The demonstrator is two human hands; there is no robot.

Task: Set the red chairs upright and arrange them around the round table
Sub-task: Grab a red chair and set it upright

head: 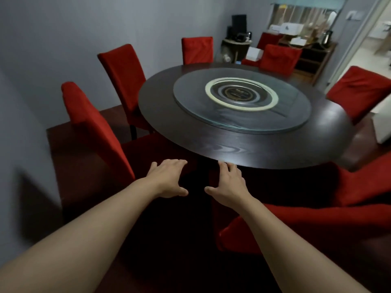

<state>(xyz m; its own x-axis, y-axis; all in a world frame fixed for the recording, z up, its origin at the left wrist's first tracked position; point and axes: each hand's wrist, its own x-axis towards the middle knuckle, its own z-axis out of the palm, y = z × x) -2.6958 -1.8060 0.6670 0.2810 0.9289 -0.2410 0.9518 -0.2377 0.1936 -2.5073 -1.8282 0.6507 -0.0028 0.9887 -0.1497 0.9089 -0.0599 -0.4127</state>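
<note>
Dim dining room, round table (243, 153) just beyond both hands. Left hand (169, 178), right hand (226, 182) spread, holding nothing. Fallen red chair (296, 220) right of them; risk: hasty lift knocks table edge.

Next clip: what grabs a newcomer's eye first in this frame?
The dark round table with its glass turntable fills the middle, ringed by upright red chairs. Both bare hands, left hand and right hand, reach forward with fingers spread below the table's near edge. At lower right a fallen red chair appears to lie tipped over.
</note>
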